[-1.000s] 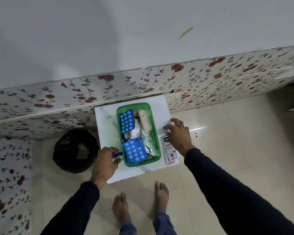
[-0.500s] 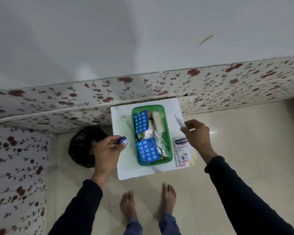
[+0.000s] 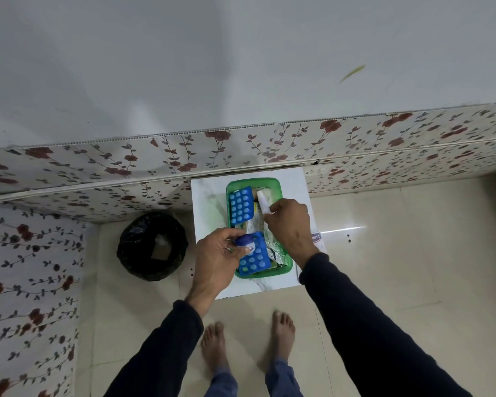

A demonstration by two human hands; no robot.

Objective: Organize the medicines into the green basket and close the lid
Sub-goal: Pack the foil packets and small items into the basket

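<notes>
The green basket (image 3: 285, 269) stands open on a small white table (image 3: 206, 202) against the wall. Inside lie two blue blister packs, one at the back (image 3: 241, 205) and one at the front (image 3: 255, 260), plus foil strips and a white roll. My left hand (image 3: 216, 257) hovers over the basket's front left, shut on a small jar with a blue cap (image 3: 245, 242). My right hand (image 3: 291, 224) is over the basket's middle, holding a small white tube (image 3: 262, 203). A plaster box (image 3: 317, 239) lies on the table to the right, mostly hidden by my right wrist.
A black bin bag (image 3: 152, 246) sits on the floor left of the table. The floral wall panel (image 3: 155, 167) runs right behind the table. My bare feet (image 3: 246, 342) stand on the tiled floor in front of it.
Both hands have lifted their items off the table and moved inward over the basket: the left with the blue-capped jar, the right with the white tube.
</notes>
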